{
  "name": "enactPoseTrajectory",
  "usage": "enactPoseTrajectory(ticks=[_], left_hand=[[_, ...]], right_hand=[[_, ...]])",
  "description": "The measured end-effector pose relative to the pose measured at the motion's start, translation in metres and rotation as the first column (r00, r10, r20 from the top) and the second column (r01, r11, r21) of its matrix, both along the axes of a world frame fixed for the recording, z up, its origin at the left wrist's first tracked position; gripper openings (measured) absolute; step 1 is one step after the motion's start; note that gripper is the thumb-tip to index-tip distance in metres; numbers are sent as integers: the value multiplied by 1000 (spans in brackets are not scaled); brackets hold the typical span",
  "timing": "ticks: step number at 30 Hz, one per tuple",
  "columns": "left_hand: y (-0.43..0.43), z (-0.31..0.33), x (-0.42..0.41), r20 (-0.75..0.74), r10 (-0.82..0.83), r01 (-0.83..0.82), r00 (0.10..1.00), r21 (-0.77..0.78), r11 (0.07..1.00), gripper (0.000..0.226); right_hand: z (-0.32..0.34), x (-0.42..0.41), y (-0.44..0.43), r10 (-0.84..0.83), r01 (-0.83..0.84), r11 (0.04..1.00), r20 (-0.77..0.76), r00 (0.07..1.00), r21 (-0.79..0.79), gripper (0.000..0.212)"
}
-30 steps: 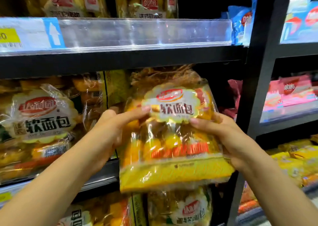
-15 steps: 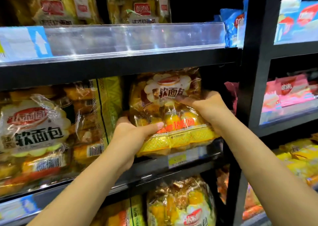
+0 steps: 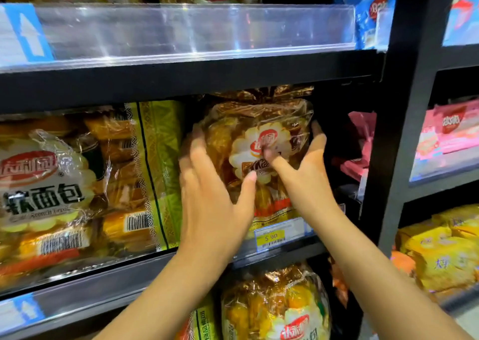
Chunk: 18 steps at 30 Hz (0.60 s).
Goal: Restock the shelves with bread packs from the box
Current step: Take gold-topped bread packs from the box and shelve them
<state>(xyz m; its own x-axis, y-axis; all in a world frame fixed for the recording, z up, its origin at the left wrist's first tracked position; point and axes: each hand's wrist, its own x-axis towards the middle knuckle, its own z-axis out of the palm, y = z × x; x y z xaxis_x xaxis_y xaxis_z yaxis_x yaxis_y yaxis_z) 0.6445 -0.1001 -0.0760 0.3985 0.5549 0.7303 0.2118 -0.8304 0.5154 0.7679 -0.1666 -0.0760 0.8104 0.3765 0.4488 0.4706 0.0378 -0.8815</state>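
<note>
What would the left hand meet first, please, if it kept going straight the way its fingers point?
The left hand would meet the clear-wrapped golden bread pack it already appears to touch; depth behind is unclear.

This is a shop, a grocery aisle by the look of it. Black metal shelves [image 3: 191,80] run in tiers, each fronted by a clear plastic strip [image 3: 194,28] for labels. A yellow price tag [image 3: 271,236] reading 5.90 with a barcode sits on the middle rail. Every tier is packed with sealed, branded bread packs [image 3: 51,192] facing outward, barcodes showing. The next bay to the right holds pink packs [image 3: 451,129] and yellow packs [image 3: 440,249], stacked the same way
</note>
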Motion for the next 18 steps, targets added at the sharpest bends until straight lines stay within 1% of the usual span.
enactPoseTrajectory(ticks=[1, 2, 3, 4, 6, 8, 12, 18], left_hand=[[1, 1, 2, 1, 50, -50, 999, 203, 978, 77], [6, 0, 6, -29, 125, -106, 992, 368, 924, 73], [15, -1, 13, -86, 204, -138, 975, 485, 863, 73], [27, -3, 21, -140, 267, -147, 954, 557, 818, 75], [48, -5, 34, -186, 309, -138, 933, 608, 782, 78], [61, -7, 41, -198, 301, -117, 933, 624, 773, 79], [65, -9, 52, -152, 278, -111, 948, 663, 741, 73], [70, -7, 58, -140, 272, -115, 952, 662, 741, 70]], right_hand=[[-1, -3, 6, -30, 32, 999, 35, 999, -32, 106], [0, -3, 12, -68, 72, 995, 67, 995, -67, 105], [1, 0, 19, -103, 113, 988, 94, 990, -105, 101], [3, 3, 25, -142, 159, 977, 122, 982, -145, 97], [7, 12, 36, -212, 249, 938, 169, 962, -240, 98], [9, 18, 44, -239, 281, 912, 170, 956, -298, 100], [7, 25, 48, -256, 285, 931, 147, 955, -229, 99], [5, 28, 56, -307, 339, 914, 167, 937, -221, 98]])
